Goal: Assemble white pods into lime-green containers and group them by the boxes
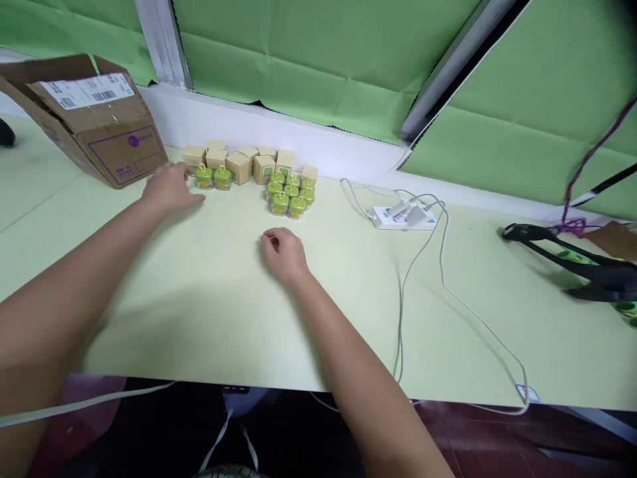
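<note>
My left hand (170,188) reaches out over the pale green table (209,312), fingers curled downward, just left of two small green-lidded jars (213,177). It touches or nearly touches the nearest jar; nothing is visibly held. My right hand (283,253) rests on the table with fingers loosely curled, empty, a little in front of a cluster of several more green-lidded jars (290,194). Behind the jars stands a row of small tan cardboard boxes (243,162) against the white wall ledge.
An open brown shipping carton (94,119) lies tilted at the far left. A white power strip (404,216) with plugs and grey cables (442,279) sits at right centre. A black tool (572,255) lies at the far right edge.
</note>
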Demonstrator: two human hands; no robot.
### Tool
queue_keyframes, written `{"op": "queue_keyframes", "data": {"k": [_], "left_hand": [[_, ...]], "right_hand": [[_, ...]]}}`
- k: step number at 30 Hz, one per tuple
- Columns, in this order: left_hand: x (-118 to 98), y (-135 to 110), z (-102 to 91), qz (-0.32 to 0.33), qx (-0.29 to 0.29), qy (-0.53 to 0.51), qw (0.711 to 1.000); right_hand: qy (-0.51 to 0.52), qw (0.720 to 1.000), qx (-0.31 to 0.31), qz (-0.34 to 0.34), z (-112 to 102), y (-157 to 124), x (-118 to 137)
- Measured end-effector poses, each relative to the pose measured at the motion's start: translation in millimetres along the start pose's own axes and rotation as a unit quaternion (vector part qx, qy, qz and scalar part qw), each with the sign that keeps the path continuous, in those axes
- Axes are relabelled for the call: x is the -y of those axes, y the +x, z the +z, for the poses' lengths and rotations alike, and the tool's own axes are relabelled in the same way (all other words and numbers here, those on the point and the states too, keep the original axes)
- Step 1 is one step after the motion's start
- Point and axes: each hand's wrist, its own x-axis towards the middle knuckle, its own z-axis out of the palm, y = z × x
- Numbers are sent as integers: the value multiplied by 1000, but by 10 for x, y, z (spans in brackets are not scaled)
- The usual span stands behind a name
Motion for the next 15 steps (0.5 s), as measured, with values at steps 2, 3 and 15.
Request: {"op": "queue_keyframes", "data": {"k": [2,3,15], "left_hand": [[127,-139,-23,-8,72,12,997],[143,-210,-16,-8,92,11,996],[-1057,-966,455,170,118,-123,971]], "right_hand": [[1,1000,-5,3,10,12,2],[4,1000,-11,9,9,20,0],[9,971,-131,201,-237,198,-196]]}}
